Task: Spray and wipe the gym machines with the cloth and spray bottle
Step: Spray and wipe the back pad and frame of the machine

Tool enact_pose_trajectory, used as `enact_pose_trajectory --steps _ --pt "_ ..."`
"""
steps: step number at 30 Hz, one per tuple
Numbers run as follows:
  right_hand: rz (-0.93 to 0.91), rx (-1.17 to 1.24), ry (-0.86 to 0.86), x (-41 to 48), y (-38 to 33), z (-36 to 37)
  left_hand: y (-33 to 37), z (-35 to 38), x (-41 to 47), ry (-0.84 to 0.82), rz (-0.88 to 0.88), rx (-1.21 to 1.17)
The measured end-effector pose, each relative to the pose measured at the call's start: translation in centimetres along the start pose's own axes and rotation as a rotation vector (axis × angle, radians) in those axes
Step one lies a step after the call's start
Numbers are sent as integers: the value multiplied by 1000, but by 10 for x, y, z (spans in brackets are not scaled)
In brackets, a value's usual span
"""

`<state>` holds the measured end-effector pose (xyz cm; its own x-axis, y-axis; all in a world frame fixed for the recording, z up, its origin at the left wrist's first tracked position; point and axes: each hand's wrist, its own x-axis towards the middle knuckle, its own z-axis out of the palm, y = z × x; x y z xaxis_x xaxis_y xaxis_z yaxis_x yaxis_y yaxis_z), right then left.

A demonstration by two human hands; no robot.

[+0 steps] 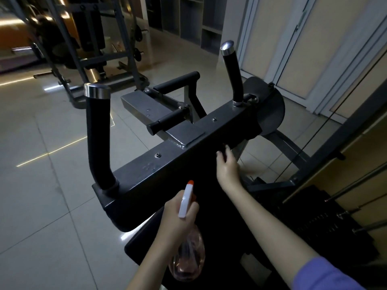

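Wiping looks to be the step: your left hand (178, 212) grips the spray bottle (189, 256) just short of the crossbar (136, 181), while your right hand (227, 166) rests on the bar's near face, its grip too dark to tell. Next, sweep toward the handle (98, 139).

Dim, floor glare, wide-angle edge distortion

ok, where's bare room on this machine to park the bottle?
Beam top is bare between the left upright handle and the welded plate, bar one bolt; a shorter stretch runs from plate to right upright handle. Crowded behind the plate: short grips. Floor tiles left are open.
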<state>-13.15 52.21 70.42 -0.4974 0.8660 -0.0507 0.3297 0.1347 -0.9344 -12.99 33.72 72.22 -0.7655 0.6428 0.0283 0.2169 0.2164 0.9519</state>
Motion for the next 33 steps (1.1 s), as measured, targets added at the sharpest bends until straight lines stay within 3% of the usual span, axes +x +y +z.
enact_pose_trajectory --steps 5,11,17,24,33 --pt "49 22 94 -6 -14 27 -3 -9 -12 5 52 60" --pt "-22 -37 -7 -39 2 24 -11 -18 -26 8 -4 38" --pt "-6 17 -19 -40 -4 24 -14 -24 -50 108 -96 -19" --pt "40 48 -1 -49 -6 32 -38 -46 -80 297 -102 253" --pt "45 127 -59 -72 -4 44 -45 -65 -108 352 -159 209"
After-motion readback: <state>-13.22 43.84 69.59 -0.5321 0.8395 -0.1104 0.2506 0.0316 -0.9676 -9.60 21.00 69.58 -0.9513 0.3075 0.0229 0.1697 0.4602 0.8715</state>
